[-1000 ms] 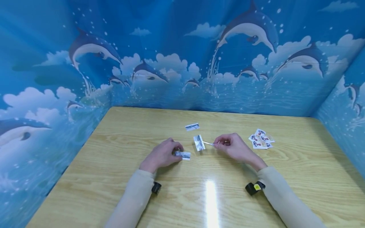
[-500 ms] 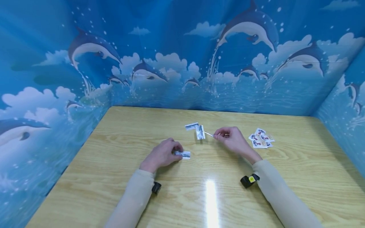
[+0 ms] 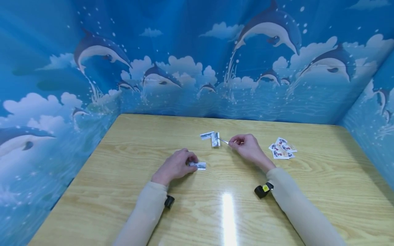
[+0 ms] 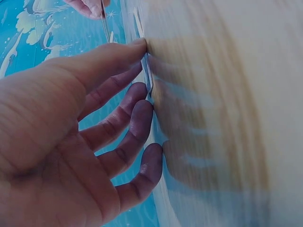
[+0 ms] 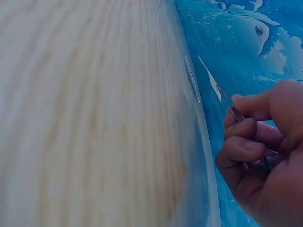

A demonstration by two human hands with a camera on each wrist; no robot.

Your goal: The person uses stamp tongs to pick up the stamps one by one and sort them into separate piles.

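Note:
My left hand [image 3: 193, 164] rests on the wooden table [image 3: 138, 143], thumb and fingertips pinching the edge of a small printed paper piece [image 3: 200, 166] that lies flat. In the left wrist view that piece [image 4: 148, 78] sits edge-on between the fingertips [image 4: 142, 45]. My right hand [image 3: 234, 141] grips thin metal tweezers [image 3: 224, 141], whose tips hold a second small piece [image 3: 216, 139] just above the table. It hangs right beside a third piece [image 3: 207, 135] lying flat. The right wrist view shows the curled fingers [image 5: 239, 118] round the tweezers [image 5: 227, 101] and the held piece [image 5: 208, 74] edge-on.
A loose pile of several small printed pieces [image 3: 282, 149] lies to the right of my right hand. Blue dolphin-print walls [image 3: 197, 68] close off the table's left, far and right sides. A glare strip [image 3: 228, 218] shines on the near tabletop.
My right hand has carried the tweezers and their piece away from me and slightly left, up to the piece lying farther back. The left hand has stayed put.

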